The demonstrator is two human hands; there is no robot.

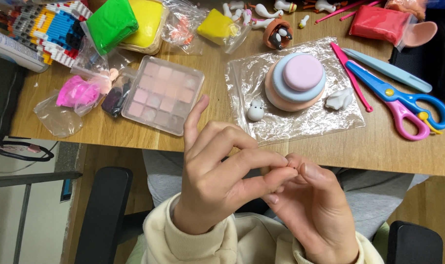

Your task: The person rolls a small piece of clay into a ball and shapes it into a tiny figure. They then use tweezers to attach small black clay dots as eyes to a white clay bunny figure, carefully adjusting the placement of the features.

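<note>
the left hand [217, 181] and the right hand [313, 205] met fingertip to fingertip over the lap, below the edge of the wooden table [379, 151]. both were pinched narrow around something tiny; what it was could not be told, since the fingers hid it. on the table just above them lay a clear plastic sheet [300, 122] bearing a stacked clay cake [296, 80] in peach, blue and pink tiers, with a small white clay figure [255, 110] beside it. scissors [403, 102] lay to the right, a pastel palette [161, 93] to the left.
</note>
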